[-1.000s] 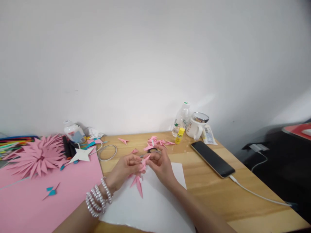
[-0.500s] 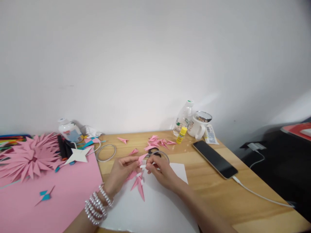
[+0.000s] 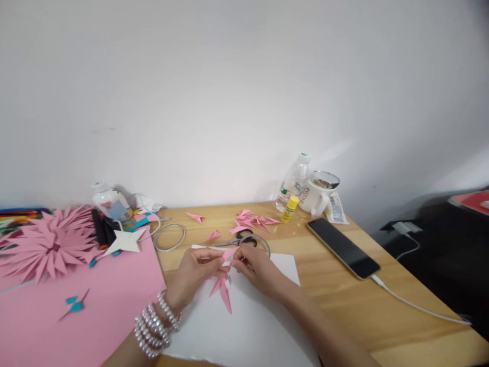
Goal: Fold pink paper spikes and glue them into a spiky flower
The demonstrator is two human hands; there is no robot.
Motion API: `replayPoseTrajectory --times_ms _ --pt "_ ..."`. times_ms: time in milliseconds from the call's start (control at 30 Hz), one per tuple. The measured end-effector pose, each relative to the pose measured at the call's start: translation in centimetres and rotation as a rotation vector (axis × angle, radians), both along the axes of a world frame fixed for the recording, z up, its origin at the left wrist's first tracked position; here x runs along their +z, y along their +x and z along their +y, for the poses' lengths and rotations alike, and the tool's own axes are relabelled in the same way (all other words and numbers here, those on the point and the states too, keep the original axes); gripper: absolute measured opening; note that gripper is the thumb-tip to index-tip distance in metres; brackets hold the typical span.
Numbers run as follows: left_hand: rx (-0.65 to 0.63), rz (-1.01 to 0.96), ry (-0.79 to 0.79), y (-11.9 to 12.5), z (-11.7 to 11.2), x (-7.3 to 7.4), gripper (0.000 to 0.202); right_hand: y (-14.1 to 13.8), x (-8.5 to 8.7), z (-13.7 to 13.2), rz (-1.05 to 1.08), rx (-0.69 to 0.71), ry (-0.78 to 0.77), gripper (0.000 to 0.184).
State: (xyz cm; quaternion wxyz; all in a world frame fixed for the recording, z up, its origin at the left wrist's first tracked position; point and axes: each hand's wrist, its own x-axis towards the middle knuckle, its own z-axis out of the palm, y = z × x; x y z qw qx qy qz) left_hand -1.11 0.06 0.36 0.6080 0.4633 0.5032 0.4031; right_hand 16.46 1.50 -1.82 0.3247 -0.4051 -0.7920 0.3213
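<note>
Between my two hands is a folded pink paper piece (image 3: 229, 254) with a small white strip on it. My left hand (image 3: 198, 267), with pearl bracelets at the wrist, pinches its left side. The fingertips of my right hand (image 3: 252, 265) close on its right side. Below the fingers, pointed pink paper pieces (image 3: 224, 295) hang or lie over a white sheet (image 3: 244, 331); whether they are joined to the held piece is partly hidden. Just behind my hands are scissors (image 3: 233, 242) with black handles and a silver ring (image 3: 265, 242).
Pink folded points (image 3: 248, 220) lie near a yellow glue stick (image 3: 290, 210), a bottle (image 3: 296, 183) and a mug (image 3: 319, 193). A phone (image 3: 344, 248) on a cable is at right. At left, a spiky pink paper flower (image 3: 53, 247) and white star (image 3: 126, 241) rest on pink paper (image 3: 114, 306).
The view has shifted slightly. My fingers have come closer together around the pink piece, which has turned flatter, and more of the scissors shows behind them.
</note>
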Motion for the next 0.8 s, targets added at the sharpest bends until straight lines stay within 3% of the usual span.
replayPoseTrajectory --times_ms 567,800 --pt "-0.064 0.001 0.021 0.56 -0.3 0.84 0.02 -0.31 -0.91 0.14 0.084 -0.054 -0.045 0.018" --pt "-0.073 -0.006 0.032 0.49 -0.36 0.44 0.021 -0.25 -0.81 0.16 0.112 -0.05 -0.073 0.018"
